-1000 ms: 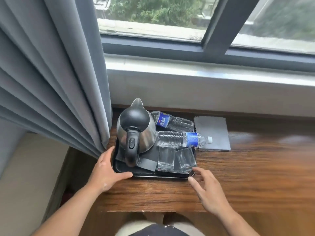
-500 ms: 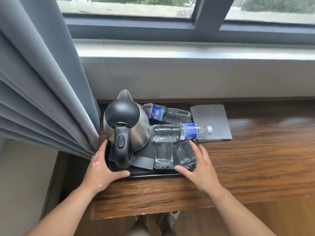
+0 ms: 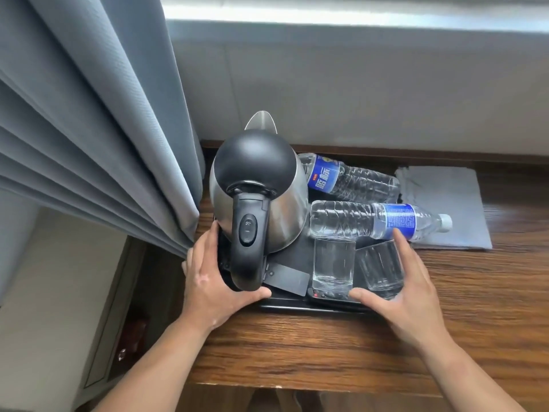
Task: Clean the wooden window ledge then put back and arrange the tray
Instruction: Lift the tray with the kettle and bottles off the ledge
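While the black tray [image 3: 300,304] sits on the wooden ledge [image 3: 445,307] beside the curtain [image 3: 98,120], I see my left hand [image 3: 212,288] gripping its left front corner and my right hand [image 3: 407,295] clasping its right front corner. Kettle [image 3: 258,197], two lying bottles [image 3: 377,221] and two glasses [image 3: 334,266] crowd it.

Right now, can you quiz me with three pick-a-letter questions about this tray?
1. Where is the kettle on the tray?
A. left side
B. right side
C. off it

2. How many bottles?
A. one
B. two
C. four

3. How do the bottles lie?
A. upright
B. on their sides
C. stacked in a glass

Answers:
1 A, it stands by the curtain, left of the glasses.
2 B, one bottle behind, another bottle nearer.
3 B, both lie flat, the near cap pointing right.
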`<state>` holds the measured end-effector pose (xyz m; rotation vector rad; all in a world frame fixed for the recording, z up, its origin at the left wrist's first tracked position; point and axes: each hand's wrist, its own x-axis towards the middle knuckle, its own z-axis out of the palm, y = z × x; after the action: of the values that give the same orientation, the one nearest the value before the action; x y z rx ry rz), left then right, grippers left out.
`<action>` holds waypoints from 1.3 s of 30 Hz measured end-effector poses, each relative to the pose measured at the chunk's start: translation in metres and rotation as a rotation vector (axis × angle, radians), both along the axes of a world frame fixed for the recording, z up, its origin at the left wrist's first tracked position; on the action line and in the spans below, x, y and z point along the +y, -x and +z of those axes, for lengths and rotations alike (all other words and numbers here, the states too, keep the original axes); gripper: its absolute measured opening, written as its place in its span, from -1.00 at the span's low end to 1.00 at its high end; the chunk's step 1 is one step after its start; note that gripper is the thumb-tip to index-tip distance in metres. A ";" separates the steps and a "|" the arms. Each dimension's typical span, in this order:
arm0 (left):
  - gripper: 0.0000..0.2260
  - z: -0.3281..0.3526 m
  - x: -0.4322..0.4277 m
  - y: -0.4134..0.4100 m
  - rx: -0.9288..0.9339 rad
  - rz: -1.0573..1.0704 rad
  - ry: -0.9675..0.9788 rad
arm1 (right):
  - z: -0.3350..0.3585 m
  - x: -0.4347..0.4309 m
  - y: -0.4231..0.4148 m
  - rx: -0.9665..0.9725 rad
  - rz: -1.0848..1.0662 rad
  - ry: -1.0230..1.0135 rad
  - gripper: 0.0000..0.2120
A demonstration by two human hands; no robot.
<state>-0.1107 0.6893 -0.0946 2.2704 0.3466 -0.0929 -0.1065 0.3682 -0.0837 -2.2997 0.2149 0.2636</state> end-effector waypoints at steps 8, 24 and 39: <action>0.09 -0.009 -0.004 0.003 -0.140 -0.010 0.024 | -0.006 0.002 -0.002 -0.107 -0.055 -0.065 0.12; -0.01 0.024 -0.024 0.016 -0.260 -0.185 0.012 | 0.041 -0.027 0.026 -0.191 -0.157 -0.104 0.08; -0.09 0.145 -0.091 0.027 -0.403 -0.332 -0.022 | 0.145 -0.090 0.087 -0.288 -0.322 -0.154 0.19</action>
<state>-0.1374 0.5978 0.0501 2.2824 -0.2421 0.1969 -0.1931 0.2778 0.0615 -2.0818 0.3962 -0.2072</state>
